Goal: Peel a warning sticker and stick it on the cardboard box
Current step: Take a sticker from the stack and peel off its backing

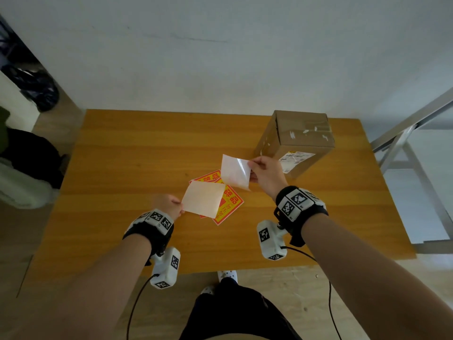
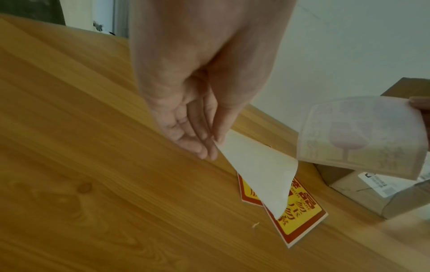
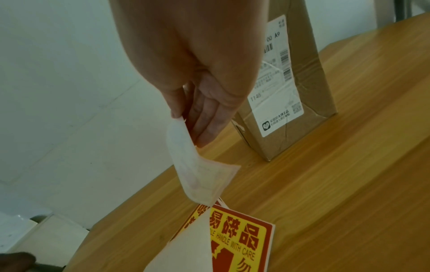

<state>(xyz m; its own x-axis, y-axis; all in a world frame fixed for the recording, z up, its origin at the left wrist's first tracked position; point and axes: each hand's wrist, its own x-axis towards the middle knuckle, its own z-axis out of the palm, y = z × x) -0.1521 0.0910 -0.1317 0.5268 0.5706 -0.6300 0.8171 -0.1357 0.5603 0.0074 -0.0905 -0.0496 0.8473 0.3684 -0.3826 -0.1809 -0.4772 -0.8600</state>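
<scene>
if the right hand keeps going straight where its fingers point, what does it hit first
Probably nothing soon. The right hand, pinching the peeled sticker, points left, away from the cardboard box, over bare table. Depth is unclear.

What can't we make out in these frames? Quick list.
- Spare stickers on the table: count unclear in the head view; the backing paper in the left hand covers them.
- Peeled sticker in the right hand: only its pale underside shows in every view.
- Cardboard box label: small print blurred in the right wrist view, part hidden by the hand.
</scene>
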